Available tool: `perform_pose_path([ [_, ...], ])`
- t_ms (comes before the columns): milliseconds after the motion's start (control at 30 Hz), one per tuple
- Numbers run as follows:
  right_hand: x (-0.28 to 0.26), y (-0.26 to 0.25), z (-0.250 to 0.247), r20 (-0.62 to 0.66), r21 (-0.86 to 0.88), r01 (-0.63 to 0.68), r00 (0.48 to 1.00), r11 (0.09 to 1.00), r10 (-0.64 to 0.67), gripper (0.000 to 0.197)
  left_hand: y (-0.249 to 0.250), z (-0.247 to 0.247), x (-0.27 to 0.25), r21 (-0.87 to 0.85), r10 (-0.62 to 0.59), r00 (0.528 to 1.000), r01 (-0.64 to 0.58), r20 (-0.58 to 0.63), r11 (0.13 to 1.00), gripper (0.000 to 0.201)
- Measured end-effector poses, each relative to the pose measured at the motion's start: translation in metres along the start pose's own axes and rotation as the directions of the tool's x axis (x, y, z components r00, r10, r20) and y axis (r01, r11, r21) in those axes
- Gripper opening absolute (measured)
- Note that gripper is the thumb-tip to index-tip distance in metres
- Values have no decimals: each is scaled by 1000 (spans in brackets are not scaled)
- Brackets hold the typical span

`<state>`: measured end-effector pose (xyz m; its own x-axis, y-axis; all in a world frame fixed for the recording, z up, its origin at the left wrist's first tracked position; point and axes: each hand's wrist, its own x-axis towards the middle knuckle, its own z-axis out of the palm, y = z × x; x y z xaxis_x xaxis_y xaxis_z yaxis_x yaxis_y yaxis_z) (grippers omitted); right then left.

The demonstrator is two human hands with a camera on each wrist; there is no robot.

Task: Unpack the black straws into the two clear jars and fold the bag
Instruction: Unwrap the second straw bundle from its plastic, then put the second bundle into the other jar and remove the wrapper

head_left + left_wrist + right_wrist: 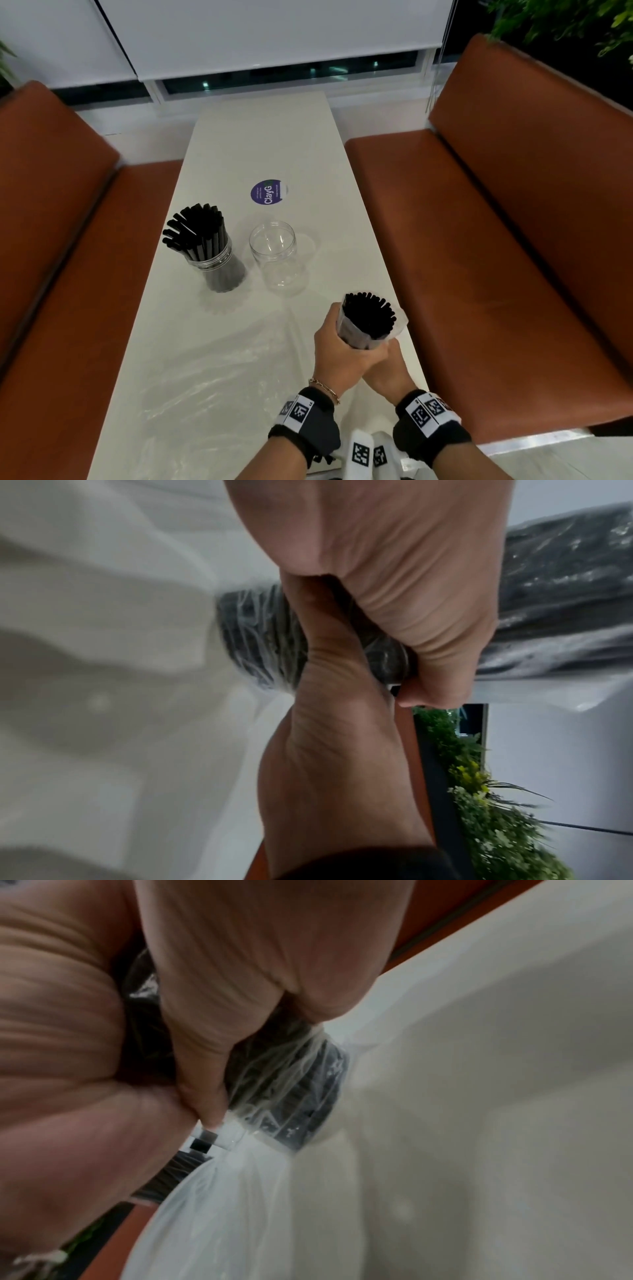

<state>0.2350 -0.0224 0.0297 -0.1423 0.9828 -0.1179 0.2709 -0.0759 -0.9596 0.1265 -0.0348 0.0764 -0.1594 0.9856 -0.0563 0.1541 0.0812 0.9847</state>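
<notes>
A tight bundle of thin black straws (369, 317), wrapped in a crinkled clear plastic bag (399, 320), stands upright over the near right of the white bench (239, 164), ends showing. Left hand (337, 349) and right hand (387, 370) both clench their fingers round its lower part.

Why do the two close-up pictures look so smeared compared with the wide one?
Head view: sharp, though the wide lens bows the benches and table, with soft glare on the empty jar. Left wrist view: the table is blurred, the plant crisper. Right wrist view: smeared throughout, hand and bag too close for focus.
</notes>
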Motion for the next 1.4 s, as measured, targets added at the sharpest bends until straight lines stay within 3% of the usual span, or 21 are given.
perform_pose_path([
  [167,-5,8,-15,122,-43,-93,988,995,97,41,-14,3,1,13,-82,997,82,-6,997,53],
  [233,-6,12,-29,150,-64,-90,984,994,99,68,-22,3,3,16,-125,992,125,-4,992,51],
  [333,-5,-5,-52,163,-200,-44,984,979,78,94,-31,1,3,12,-182,983,182,22,983,56],
  [467,-3,-34,-72,267,-344,-23,956,939,121,109,-38,0,7,47,-213,976,210,51,976,62],
  [567,4,-55,-83,268,-372,-10,956,928,117,120,-28,-3,11,40,-221,974,220,42,975,60],
  [667,17,-90,-95,235,-286,43,972,957,26,114,1,-23,24,-53,-227,974,225,-28,973,50],
  [767,31,-115,-106,188,-263,101,981,959,-52,101,48,-53,35,-103,-159,986,153,-56,983,40],
  [900,65,-135,-88,154,-312,165,981,936,-121,90,108,-113,42,-5,-86,986,86,-143,996,50],
  [967,91,-141,-63,148,-322,197,976,926,-157,92,118,-147,48,175,-66,977,103,-204,979,61],
  [1067,129,-143,-18,190,-354,207,971,912,-147,101,110,-187,56,469,-80,966,190,-245,863,71],
  [1200,170,-145,36,237,-426,225,962,876,-132,120,95,-206,64,774,-69,969,230,-235,591,70],
  [1300,190,-142,65,280,-442,224,954,868,-103,130,91,-209,70,852,-69,970,237,-232,467,67],
  [1400,198,-134,80,289,-443,213,953,871,-86,124,91,-209,76,912,-113,976,214,-186,350,60],
])
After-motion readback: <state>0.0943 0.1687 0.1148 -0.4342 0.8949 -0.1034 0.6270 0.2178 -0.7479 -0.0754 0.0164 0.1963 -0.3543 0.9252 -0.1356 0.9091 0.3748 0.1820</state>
